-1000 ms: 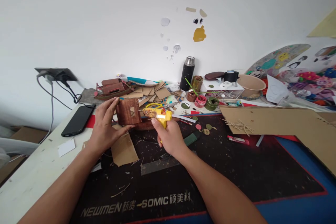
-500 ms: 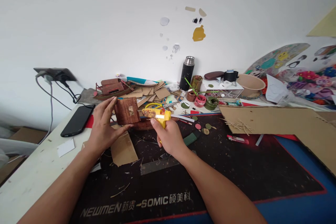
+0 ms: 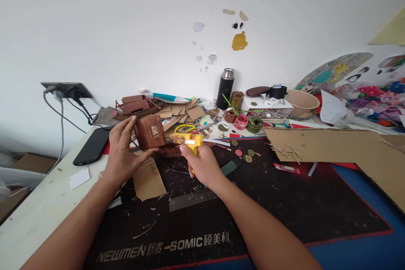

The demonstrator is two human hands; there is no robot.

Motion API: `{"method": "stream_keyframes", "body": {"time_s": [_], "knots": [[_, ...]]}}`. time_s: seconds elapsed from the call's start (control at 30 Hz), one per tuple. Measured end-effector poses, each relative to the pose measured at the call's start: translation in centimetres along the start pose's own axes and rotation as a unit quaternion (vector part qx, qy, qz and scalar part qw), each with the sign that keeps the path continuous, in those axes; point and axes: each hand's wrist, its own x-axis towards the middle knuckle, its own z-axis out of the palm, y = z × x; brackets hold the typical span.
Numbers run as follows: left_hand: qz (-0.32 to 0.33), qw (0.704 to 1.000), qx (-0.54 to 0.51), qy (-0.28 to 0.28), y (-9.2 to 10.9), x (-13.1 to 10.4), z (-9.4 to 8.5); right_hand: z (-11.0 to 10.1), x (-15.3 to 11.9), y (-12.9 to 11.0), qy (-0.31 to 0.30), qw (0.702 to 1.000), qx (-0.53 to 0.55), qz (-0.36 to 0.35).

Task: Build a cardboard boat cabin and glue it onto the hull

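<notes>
Between thumb and fingers, my left hand (image 3: pixel 125 154) grips a reddish-brown painted cardboard panel (image 3: pixel 144 135) with a small square cut-out. My right hand (image 3: pixel 204 164) is wrapped round the handle of a yellow hot glue gun (image 3: pixel 191 141), its nozzle end pointing left at the panel's right edge. Whether nozzle and panel touch, I cannot tell. Below and behind the panel lies a long brown hull-like piece (image 3: pixel 174 150). A bare cardboard piece (image 3: pixel 148 179) rests on the dark mat under my left hand.
A dark desk mat (image 3: pixel 268 202) covers the table's middle. Cardboard scraps (image 3: pixel 193 112), a brown model boat (image 3: pixel 136 105), a black thermos (image 3: pixel 225 88) and open paint jars (image 3: pixel 241 122) stand along the wall. At left lies a black phone (image 3: pixel 91 145); at right, a large cardboard sheet (image 3: pixel 322 145).
The panel has tilted and shifted slightly left in my left hand. The glue gun has moved a little left and down, staying close to the panel's edge.
</notes>
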Motion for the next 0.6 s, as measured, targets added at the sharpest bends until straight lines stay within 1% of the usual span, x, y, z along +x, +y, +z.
{"method": "stream_keyframes", "body": {"time_s": [0.13,0.4,0.6], "knots": [[-0.015,1.000,0.000,0.019,0.18,0.02,-0.01,0.01,0.08,0.37,-0.017,1.000,-0.012,0.004],[0.001,1.000,0.004,0.011,0.21,0.12,0.19,0.08,0.33,0.52,0.010,0.999,0.048,-0.017],[-0.001,1.000,0.006,0.011,0.06,-0.05,0.47,0.02,0.12,0.10,0.015,0.999,0.035,-0.014]]}}
